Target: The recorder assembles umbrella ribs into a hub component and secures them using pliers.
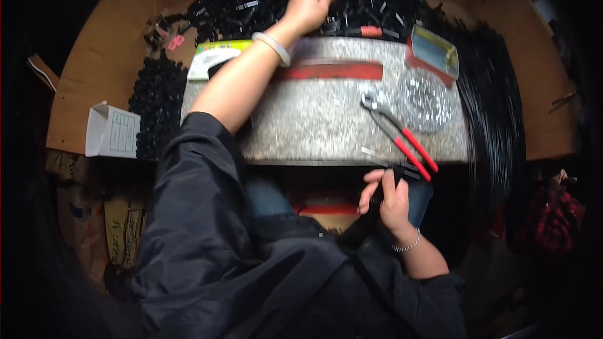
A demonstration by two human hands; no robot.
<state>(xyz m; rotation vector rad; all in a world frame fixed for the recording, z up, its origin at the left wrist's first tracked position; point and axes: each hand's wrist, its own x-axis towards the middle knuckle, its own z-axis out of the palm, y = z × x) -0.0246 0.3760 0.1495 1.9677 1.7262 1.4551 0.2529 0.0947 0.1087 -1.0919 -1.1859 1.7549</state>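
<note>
White card forms a small box (113, 130) at the left of the frame, standing beside a pile of short black pieces (157, 107) that reaches the edge of a speckled stone slab (301, 119); above that pile, toward the upper left, lies a small pink item (176, 42); a white and yellow-green packet (217, 56) sits on the slab's upper left corner, partly behind the left forearm; the left hand (309, 7), a pale bangle (272, 48) at its wrist, reaches over the large heap of black pieces (370, 3) at the top of the frame, its thumb and fingers close around something dark, though blur means I cannot tell whether they grip it; a red strip (352, 71) lies across the slab below that wrist; right of centre at the bottom, below the slab's near edge, the right hand (391, 204), wearing a chain bracelet (407, 242), has its fingers curled on dark strips (397, 174); above it, red-handled pliers (402, 138) rest on the slab, jaws toward the upper left; next come a clear round dish (424, 103) with shiny bits and, just above, an open rectangular tin (433, 54); long black strands (496, 100) hang down at the right, before a brown wooden side wall (543, 107).
</note>
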